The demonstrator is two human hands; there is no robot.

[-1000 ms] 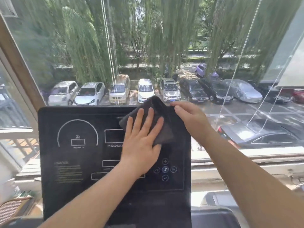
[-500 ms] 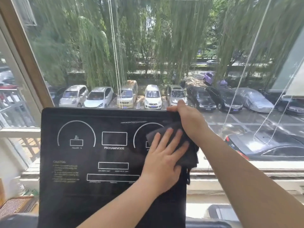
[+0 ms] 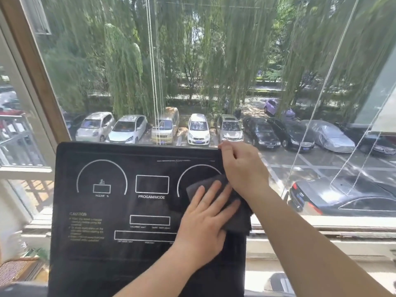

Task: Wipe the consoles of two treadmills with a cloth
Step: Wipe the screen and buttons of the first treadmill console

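Note:
A black treadmill console [image 3: 102, 211] with white dial outlines and the label PROGAM/MODE fills the lower left of the head view. A dark grey cloth [image 3: 239, 221] lies on the console's right side and hangs a little past its right edge. My left hand [image 3: 205, 224] presses flat on the cloth with its fingers spread and pointing up and right. My right hand [image 3: 242, 168] grips the console's top right corner, thumb on the top rim. Only this one console is in view.
Right behind the console is a large window [image 3: 214, 71] with blind cords [image 3: 153, 71] hanging down over its middle. A window sill [image 3: 321, 228] runs along to the right. Outside are trees and parked cars. A woven mat [image 3: 12, 271] lies at the lower left.
My left hand has slid the cloth from the console's top middle down to its right side. My right hand has stayed at the top right corner.

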